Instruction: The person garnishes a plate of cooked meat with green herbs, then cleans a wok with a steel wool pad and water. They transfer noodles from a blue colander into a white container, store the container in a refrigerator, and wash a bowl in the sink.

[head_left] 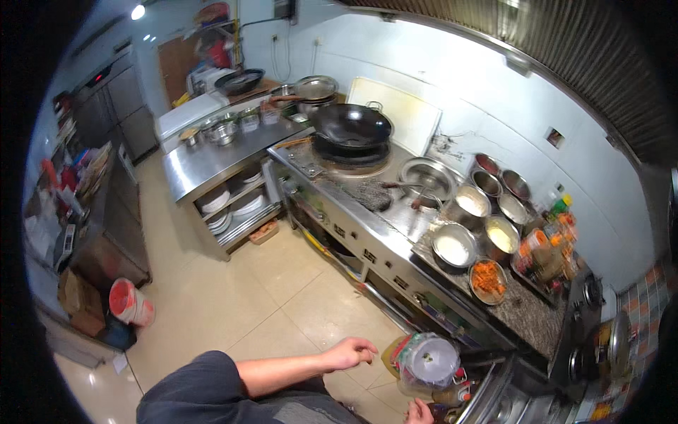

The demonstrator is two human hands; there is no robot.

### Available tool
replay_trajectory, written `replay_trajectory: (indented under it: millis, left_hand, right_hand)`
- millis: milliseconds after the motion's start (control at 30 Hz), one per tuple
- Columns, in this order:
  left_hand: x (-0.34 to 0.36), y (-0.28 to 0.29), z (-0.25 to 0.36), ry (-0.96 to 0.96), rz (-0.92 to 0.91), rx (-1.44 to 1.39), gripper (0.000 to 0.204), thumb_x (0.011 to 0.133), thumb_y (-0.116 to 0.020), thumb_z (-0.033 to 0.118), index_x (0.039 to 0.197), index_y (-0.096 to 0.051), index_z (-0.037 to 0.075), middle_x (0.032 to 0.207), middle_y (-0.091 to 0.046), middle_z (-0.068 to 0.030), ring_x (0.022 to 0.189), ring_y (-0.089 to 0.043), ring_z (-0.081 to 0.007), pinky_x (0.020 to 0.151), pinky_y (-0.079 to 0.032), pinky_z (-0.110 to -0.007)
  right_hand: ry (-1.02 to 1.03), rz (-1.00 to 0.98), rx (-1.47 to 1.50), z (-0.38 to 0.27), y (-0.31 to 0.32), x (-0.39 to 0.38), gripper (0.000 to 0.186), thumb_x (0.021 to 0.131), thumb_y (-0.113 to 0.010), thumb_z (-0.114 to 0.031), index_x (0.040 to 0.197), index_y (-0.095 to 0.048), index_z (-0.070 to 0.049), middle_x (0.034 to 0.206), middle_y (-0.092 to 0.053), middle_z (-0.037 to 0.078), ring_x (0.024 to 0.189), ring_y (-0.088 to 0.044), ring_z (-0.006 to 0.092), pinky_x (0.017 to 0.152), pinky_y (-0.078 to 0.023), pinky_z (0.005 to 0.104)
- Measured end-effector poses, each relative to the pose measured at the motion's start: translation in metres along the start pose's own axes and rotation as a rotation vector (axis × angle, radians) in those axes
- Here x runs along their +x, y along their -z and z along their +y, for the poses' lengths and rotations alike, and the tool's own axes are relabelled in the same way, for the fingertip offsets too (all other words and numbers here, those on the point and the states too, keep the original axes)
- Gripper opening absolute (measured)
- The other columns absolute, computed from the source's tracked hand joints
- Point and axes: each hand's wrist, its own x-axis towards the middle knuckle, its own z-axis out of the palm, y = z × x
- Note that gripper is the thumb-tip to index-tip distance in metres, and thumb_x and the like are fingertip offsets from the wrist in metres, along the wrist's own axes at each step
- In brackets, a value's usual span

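My left hand [349,353] reaches out over the floor, its fingers loosely bent and apart, with nothing in it. Just right of it, a pale translucent round tub [432,358] sits low by the stove's front, among bottles [459,391] with red caps. At the bottom edge my right hand [418,411] shows only in part; its fingers look loosely apart, and I see nothing held. Along the counter above stand a bowl of chopped orange food [488,281], a pot of white contents [454,246] and a pot of yellowish contents [502,235].
A black wok [351,127] rests on the long steel stove [339,226]. Ladles [417,201] lie near a metal basin [428,177]. Seasoning bottles [547,247] crowd the right. A steel table [226,155] with plates [247,203] below stands far left; a red-and-white bucket [132,304] is on the floor.
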Motion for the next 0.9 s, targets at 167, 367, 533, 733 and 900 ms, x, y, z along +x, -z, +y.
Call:
replay_trajectory:
  millis: [167,367,533,733,900]
  left_hand:
    - [-0.032,0.173,0.047,0.017,0.322,-0.197,0.028,0.090,-0.063,0.014,0.115,-0.064,0.001,0.090,-0.069,-0.0037,0.065,-0.050,-0.0055,0.056,-0.040,-0.022]
    - [0.001,0.284,0.055,0.025,0.476,-0.504,0.028,0.090,-0.062,0.011,0.116,-0.063,0.001,0.089,-0.067,-0.0051,0.058,-0.044,-0.0053,0.051,-0.035,-0.022]
    - [0.053,0.373,0.044,0.141,0.555,-0.600,0.023,0.093,-0.059,0.012,0.113,-0.064,0.001,0.091,-0.068,-0.0075,0.057,-0.047,-0.0081,0.049,-0.035,-0.022]
    - [0.128,0.534,0.052,0.317,0.816,-0.710,0.030,0.097,-0.053,0.026,0.118,-0.056,0.005,0.104,-0.067,-0.0119,0.068,-0.054,-0.0131,0.049,-0.037,-0.024]
    - [0.201,0.669,0.021,0.320,0.920,-0.912,0.055,0.099,-0.047,0.046,0.135,-0.043,0.004,0.130,-0.058,-0.0152,0.084,-0.058,-0.0202,0.059,-0.043,-0.031]
  right_hand:
    - [0.316,-0.309,0.018,-0.122,-0.137,0.054,0.033,0.091,-0.069,-0.017,0.120,-0.068,-0.001,0.096,-0.070,0.007,0.081,-0.063,0.0148,0.073,-0.052,0.0281]
    - [0.423,-0.474,0.002,-0.230,-0.253,0.116,0.026,0.087,-0.070,-0.009,0.111,-0.069,0.001,0.093,-0.072,0.009,0.073,-0.064,0.0113,0.064,-0.051,0.0240]
    - [0.452,-0.607,-0.002,-0.300,-0.367,0.175,0.028,0.089,-0.068,-0.009,0.116,-0.068,0.000,0.103,-0.070,0.008,0.075,-0.060,0.0081,0.065,-0.049,0.0225]
    - [0.364,-0.719,0.186,-0.378,-0.544,0.277,0.038,0.091,-0.066,-0.006,0.128,-0.059,0.000,0.107,-0.067,0.005,0.076,-0.058,0.0070,0.064,-0.046,0.0202]
    - [-0.030,-0.676,0.229,-0.452,-0.666,0.324,0.065,0.091,-0.064,-0.008,0.149,-0.036,-0.002,0.141,-0.052,0.011,0.086,-0.060,0.0115,0.059,-0.044,0.0225]
